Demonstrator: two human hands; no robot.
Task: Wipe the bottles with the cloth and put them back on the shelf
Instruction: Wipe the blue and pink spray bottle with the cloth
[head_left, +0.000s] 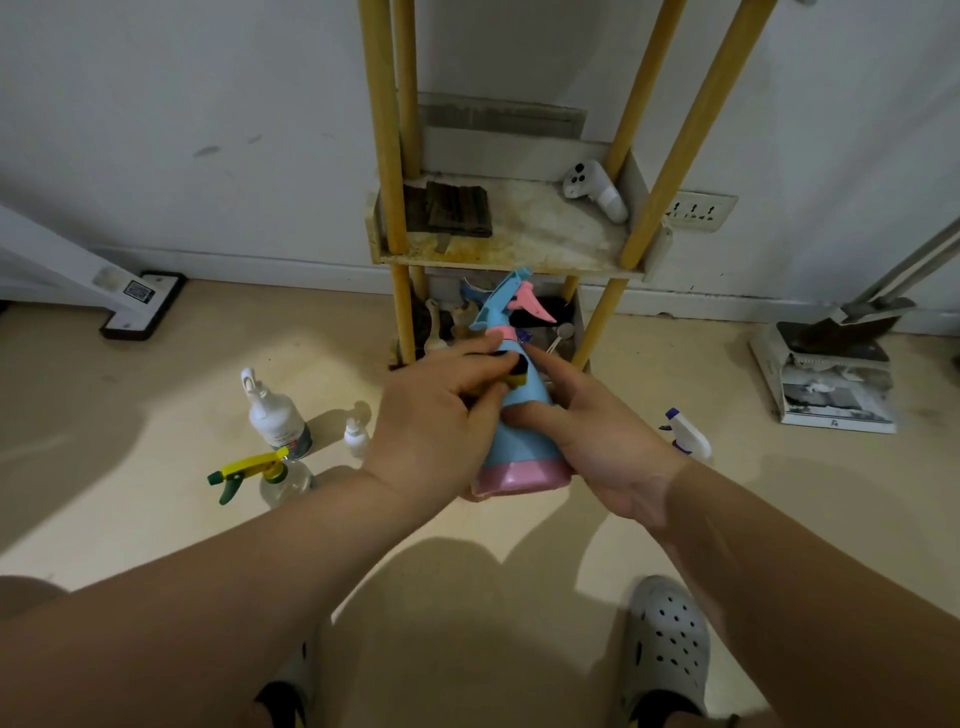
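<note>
Right hand (597, 441) grips blue conical pink-based plastic spray bottle (519, 447) mid-air before yellow-post shelf (493, 258), left hand (436, 421) pinches dark cloth (514, 373) on its neck; label on white floor bottle (275, 415) unreadable.

Stained shelf (519, 231) bearing dark folded cloth (452, 210), white controller (595, 189)

Both bare forearms are reaching forward, converging. The left hand (441, 410), knuckles up, is pinching a dark cloth (511, 366) in curled fingers. The right hand (602, 436) is gripping the spray bottle (519, 452), thumb across its front.
</note>
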